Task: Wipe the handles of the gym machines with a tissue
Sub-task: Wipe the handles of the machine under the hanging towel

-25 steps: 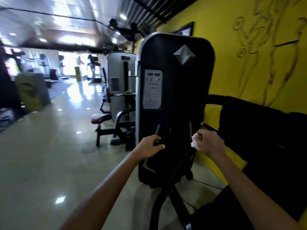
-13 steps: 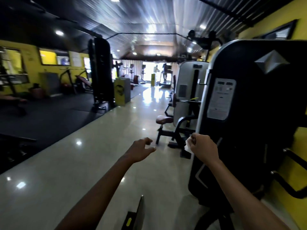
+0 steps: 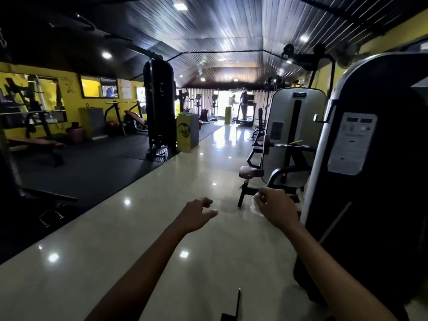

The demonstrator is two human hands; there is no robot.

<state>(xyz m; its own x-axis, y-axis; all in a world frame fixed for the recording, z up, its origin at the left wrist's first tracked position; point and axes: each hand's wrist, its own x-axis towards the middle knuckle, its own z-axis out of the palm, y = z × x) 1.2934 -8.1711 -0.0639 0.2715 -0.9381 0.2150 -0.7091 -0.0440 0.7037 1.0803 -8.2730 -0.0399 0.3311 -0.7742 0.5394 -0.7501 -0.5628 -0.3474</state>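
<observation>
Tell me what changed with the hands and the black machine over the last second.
The left hand let go of the black machine and now hangs free over the floor, fingers loosely curled. The right hand came off the handle behind the machine and moved out in front of it. The view swung left, down the aisle toward the grey machine. Unchanged: the right hand's grip on the tissue.

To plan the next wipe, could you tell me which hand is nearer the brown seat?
Right. The right hand, gripping the tissue, is just below the seat; the left hand is further left.
</observation>
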